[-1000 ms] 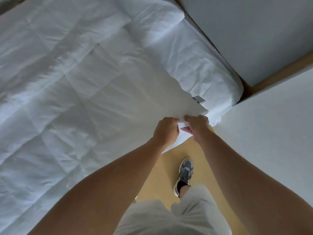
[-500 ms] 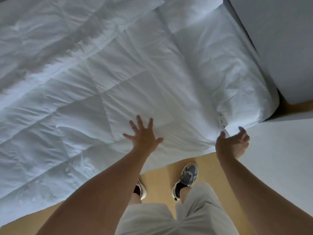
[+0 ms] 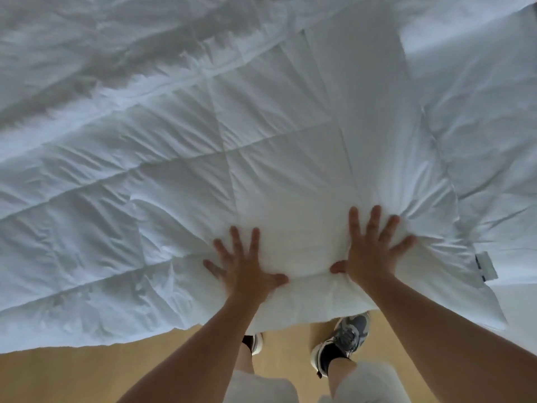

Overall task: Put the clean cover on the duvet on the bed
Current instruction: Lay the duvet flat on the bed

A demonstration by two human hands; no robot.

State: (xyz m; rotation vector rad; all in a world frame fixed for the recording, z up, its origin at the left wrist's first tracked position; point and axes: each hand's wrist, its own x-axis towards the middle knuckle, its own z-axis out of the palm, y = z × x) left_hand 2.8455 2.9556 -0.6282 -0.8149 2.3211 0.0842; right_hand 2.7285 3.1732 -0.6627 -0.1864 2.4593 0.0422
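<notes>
Both hands press flat on the white quilted duvet (image 3: 247, 146), fingers spread: the left hand (image 3: 242, 267) and right hand (image 3: 370, 247) lie side by side near its close edge. That edge hangs over the wooden floor (image 3: 87, 370), above the person's grey sneakers (image 3: 345, 335) (one mostly hidden). A small fabric tag (image 3: 486, 264) sits at the duvet's right edge.

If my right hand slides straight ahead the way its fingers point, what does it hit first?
Just more quilted duvet. Your right hand lies flat on it, fingers pointing away from you; ahead shows only puckered fabric and a stitched seam, as far as I can tell.
</notes>
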